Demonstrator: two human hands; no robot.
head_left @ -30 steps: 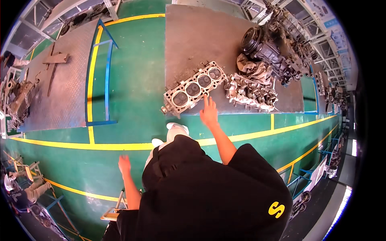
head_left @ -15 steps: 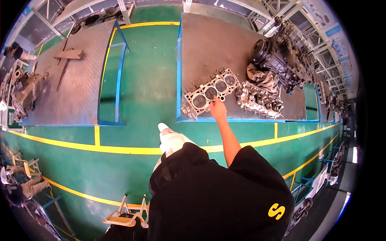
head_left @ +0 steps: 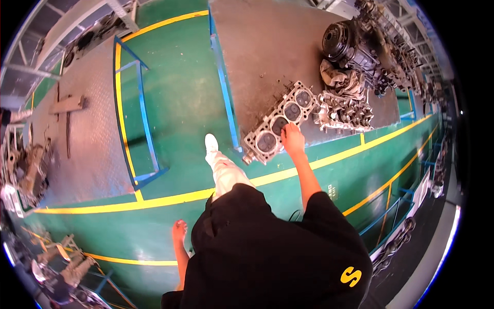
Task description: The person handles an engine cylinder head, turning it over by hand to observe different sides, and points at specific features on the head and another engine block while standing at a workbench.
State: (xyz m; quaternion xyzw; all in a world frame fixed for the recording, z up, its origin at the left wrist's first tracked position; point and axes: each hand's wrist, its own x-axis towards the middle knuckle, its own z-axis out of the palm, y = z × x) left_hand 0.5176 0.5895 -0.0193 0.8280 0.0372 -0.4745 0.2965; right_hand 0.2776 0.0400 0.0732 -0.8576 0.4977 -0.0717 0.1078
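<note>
A metal engine cylinder head (head_left: pixel 292 112) lies slantwise at the near left corner of the right-hand table, its row of dark round chambers facing up. My right hand (head_left: pixel 293 139) is at its near edge, beside one of the middle chambers, fingers bent together. Whatever those fingertips may hold is hidden by the hand. Low on the left, away from the tables, my left hand (head_left: pixel 179 229) hangs beside my body, its fingers curled and nothing visible in them. Right of the cylinder head sits a second metal engine part (head_left: pixel 343 113) with open recesses.
Crumpled brown cloth (head_left: pixel 342 81) lies behind the second part, near a large dark engine assembly (head_left: pixel 342 44). A blue-framed table (head_left: pixel 95 139) stands left across a green aisle, with flat bars (head_left: pixel 68 104) on top. Chairs and other people are at lower left.
My view has turned and come closer to the cylinder head. My left hand has come into view at lower left. My right hand stays at the head's near edge, its fingers now more bent.
</note>
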